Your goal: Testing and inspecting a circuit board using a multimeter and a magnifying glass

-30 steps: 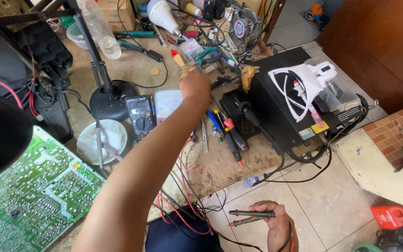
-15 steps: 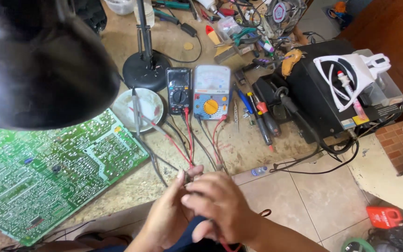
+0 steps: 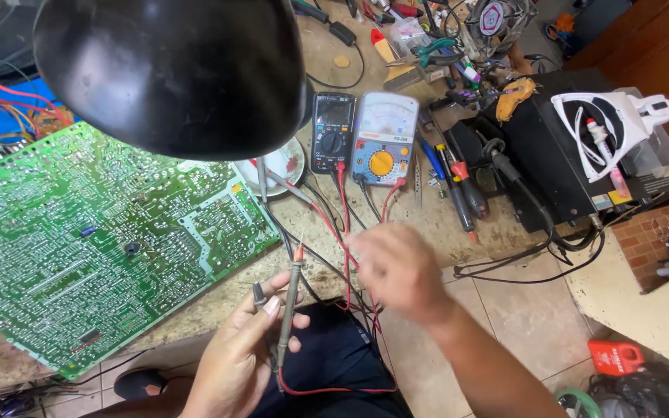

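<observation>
Two slim meter probes [image 3: 286, 306] rest in my left hand [image 3: 241, 356], my thumb and fingers curled loosely round them, tips pointing up toward the workbench edge. My right hand [image 3: 396, 271] is blurred just right of the probes, fingers bent among the red and black leads [image 3: 344, 232]; whether it grips a lead I cannot tell. Beyond the probes sit a black digital multimeter [image 3: 331, 131] and a grey analogue multimeter [image 3: 382, 139]. Left of them lies a large green circuit board [image 3: 94, 248], under a black lamp shade [image 3: 172, 70].
</observation>
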